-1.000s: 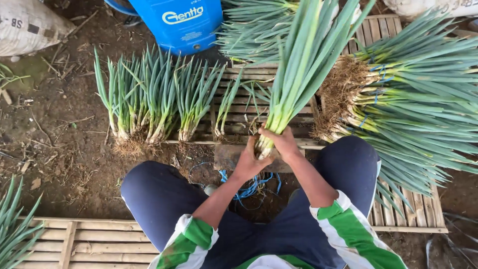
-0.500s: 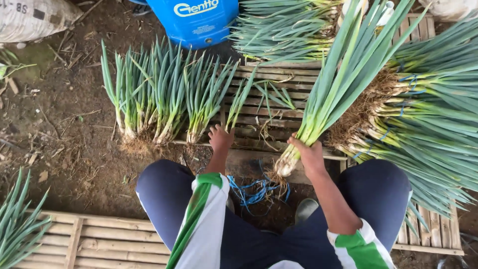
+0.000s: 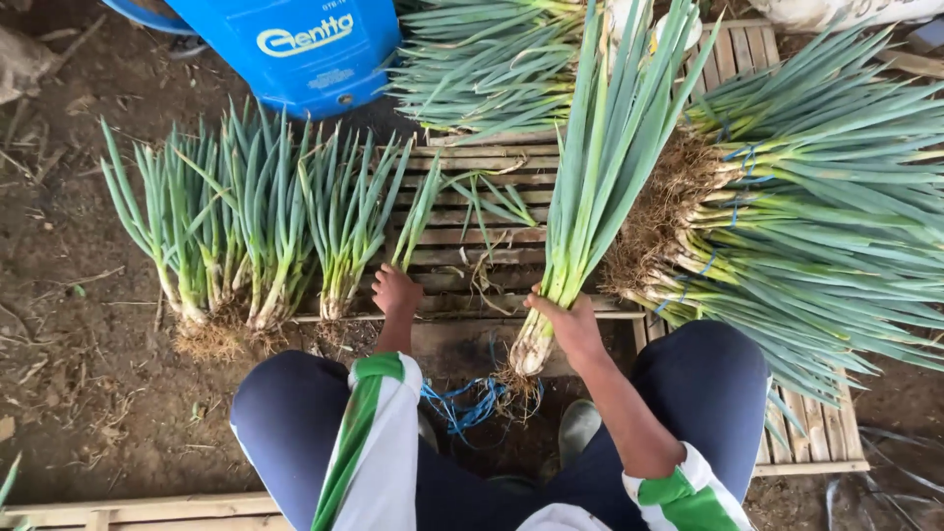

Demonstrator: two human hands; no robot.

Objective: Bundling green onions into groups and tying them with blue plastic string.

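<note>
Scallion bunch (image 3: 600, 197) upright in right hand (image 3: 568, 324), left hand (image 3: 396, 292) at loose stalk (image 3: 418, 221)

1. We sit outdoors on dark bare soil (image 3: 69, 324) strewn with dry straw.
2. We see a slatted wooden pallet (image 3: 472, 162) ahead of us.
3. We work in soft, even daylight.

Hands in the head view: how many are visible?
2. The left hand grasps a loose onion stalk on the slatted pallet; the right hand grips an upright green onion bunch.
</note>
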